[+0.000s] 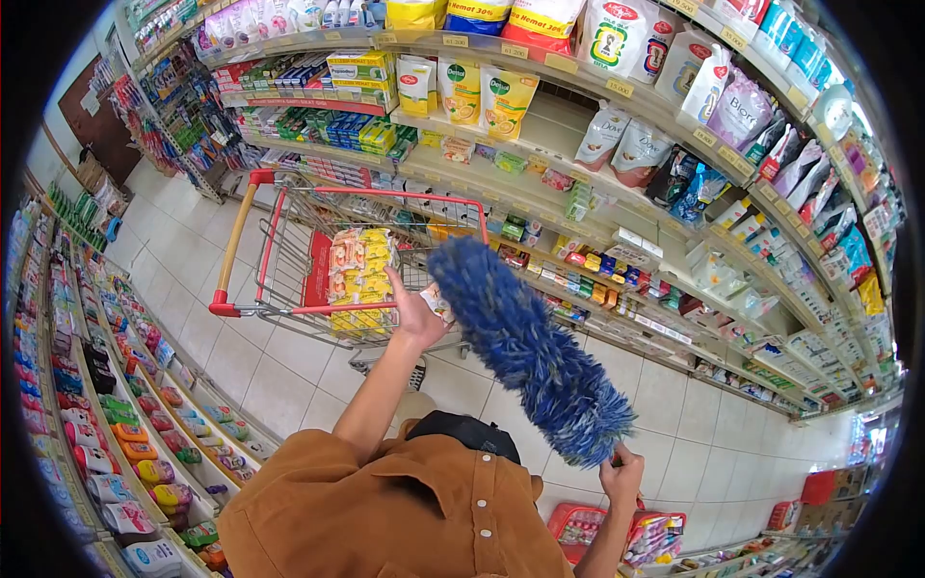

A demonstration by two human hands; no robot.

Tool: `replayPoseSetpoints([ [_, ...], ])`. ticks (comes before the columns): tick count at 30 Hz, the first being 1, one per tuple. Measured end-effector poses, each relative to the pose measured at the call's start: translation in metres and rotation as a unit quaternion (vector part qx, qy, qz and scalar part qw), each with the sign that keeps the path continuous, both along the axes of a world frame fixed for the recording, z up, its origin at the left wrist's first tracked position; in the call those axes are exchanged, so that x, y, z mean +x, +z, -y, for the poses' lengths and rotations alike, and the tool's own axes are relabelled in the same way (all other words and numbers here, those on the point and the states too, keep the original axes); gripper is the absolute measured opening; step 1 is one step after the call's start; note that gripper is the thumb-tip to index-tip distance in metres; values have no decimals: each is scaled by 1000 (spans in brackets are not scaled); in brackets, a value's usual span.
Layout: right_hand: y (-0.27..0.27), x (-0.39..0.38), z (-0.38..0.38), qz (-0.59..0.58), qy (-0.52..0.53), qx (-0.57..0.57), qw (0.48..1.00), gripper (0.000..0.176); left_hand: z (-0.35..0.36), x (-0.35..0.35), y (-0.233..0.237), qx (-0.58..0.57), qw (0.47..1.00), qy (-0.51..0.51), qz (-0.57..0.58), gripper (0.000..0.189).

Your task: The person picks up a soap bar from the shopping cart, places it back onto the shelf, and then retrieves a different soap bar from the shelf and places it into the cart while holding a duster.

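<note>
A long, fluffy blue duster (525,347) stretches diagonally across the middle of the view. At its lower end, my right hand (621,474) is closed around the handle, which is mostly hidden. My left hand (419,318) is by the near rim of the shopping cart (356,306), thumb raised, with a small whitish packet (436,301) at its fingers, partly covered by the duster. Inside the cart lie yellow packs (361,287) and orange-white packs (358,250), beside a red panel (317,270).
Shelves (540,144) of pouches, boxes and soaps curve along the front and right. More stocked shelves (145,424) line the left. Red baskets (575,525) with goods stand on the tiled floor (674,395) at the lower right.
</note>
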State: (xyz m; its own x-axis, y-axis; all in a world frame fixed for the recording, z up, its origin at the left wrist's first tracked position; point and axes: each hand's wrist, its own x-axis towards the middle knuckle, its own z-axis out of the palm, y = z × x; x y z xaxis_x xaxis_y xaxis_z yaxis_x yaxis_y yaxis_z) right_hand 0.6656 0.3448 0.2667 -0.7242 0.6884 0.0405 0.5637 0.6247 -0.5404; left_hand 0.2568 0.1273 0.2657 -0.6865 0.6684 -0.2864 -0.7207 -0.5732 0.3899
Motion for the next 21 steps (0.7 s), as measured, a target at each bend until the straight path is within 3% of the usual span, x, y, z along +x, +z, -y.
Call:
replayPoseSetpoints([
  [3,3,-1,2,2,-1,-5,1000,24,3,11,20,15,999,3,-36,117],
  [7,-8,-7,9,-70,-83,16,994,15,1,5,1,91,996,-13,-9,94],
  [10,-16,-2,9,-54,-101,0,993,16,-7,-4,-23,-90,991,-13,-97,61],
  [11,-18,-1,10,-34,-106,-23,994,17,-8,-2,-20,-98,995,9,-29,40],
  [16,-35,8,15,-13,-106,-57,993,22,-10,2,-19,-121,988,29,-88,38],
  [21,-35,8,22,-22,-86,-171,981,19,-14,-1,-30,-139,984,30,-106,44],
])
